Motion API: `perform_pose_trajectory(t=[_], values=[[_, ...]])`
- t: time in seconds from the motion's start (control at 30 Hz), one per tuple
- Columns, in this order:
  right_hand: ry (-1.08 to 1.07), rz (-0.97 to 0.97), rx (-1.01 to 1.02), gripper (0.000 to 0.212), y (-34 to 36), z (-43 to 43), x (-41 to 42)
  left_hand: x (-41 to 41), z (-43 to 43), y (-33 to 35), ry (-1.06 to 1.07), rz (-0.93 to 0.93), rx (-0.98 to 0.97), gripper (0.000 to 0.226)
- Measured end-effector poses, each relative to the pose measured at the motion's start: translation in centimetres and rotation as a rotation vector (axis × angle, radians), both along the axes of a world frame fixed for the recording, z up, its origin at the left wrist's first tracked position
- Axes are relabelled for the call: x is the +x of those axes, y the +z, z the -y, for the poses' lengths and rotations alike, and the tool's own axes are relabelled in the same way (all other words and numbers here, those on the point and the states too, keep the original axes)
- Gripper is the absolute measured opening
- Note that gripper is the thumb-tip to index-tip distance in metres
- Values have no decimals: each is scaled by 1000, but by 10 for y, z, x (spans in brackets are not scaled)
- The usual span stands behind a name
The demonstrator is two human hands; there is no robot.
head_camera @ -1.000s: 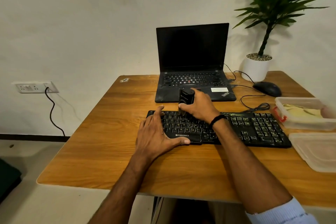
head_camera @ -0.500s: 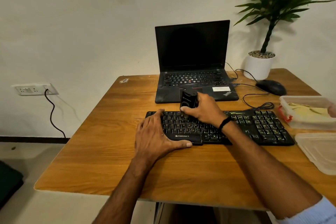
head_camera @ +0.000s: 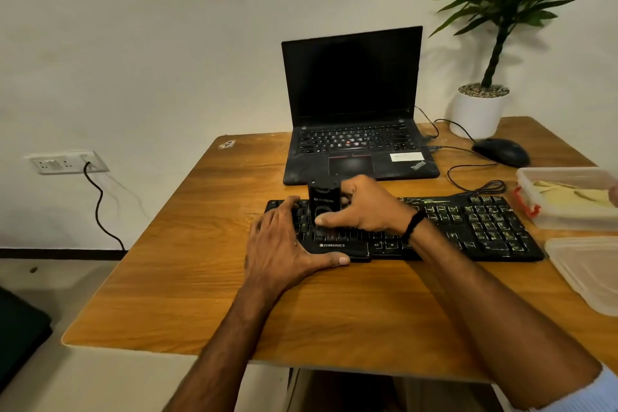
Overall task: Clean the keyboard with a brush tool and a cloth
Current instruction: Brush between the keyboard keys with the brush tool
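Observation:
A black keyboard lies across the middle of the wooden table. My left hand lies flat on the keyboard's left end, fingers spread, thumb along its front edge. My right hand grips a black brush tool, held upright with its lower end on the keys left of centre. The bristles are hidden against the keys. A yellowish cloth lies in a clear container at the right.
An open black laptop stands behind the keyboard. A black mouse, its cable and a potted plant sit at the back right. A clear lid lies at the right edge. A wall socket is at left.
My right hand has drawn the brush tool from the keyboard's top rows down toward its lower rows. My left hand stays put on the left end. The camera has shifted slightly.

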State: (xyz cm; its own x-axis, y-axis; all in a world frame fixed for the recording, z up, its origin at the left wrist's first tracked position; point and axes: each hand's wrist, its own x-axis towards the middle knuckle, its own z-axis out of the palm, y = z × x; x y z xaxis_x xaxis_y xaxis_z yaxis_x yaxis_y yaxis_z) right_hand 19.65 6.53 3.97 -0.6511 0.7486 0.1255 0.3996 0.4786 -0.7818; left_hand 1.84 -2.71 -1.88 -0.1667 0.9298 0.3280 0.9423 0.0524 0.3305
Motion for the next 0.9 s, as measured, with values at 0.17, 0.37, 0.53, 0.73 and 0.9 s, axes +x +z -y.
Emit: perform_pose_trajectory(t=[0.17, 0.37, 0.53, 0.73, 0.9], values=[[16, 2, -54, 32, -1, -3, 7, 0, 1, -1, -1, -6, -14, 140], [-139, 0, 14, 37, 5, -1, 12, -1, 1, -1, -9, 9, -6, 142], [-8, -53, -164, 29, 2, 2, 12, -1, 1, -1, -7, 5, -4, 142], [76, -78, -276, 27, 5, 3, 19, -1, 0, -2, -6, 2, -9, 143], [-147, -17, -17, 30, 6, -3, 17, -1, 0, -2, -1, 7, -7, 143]])
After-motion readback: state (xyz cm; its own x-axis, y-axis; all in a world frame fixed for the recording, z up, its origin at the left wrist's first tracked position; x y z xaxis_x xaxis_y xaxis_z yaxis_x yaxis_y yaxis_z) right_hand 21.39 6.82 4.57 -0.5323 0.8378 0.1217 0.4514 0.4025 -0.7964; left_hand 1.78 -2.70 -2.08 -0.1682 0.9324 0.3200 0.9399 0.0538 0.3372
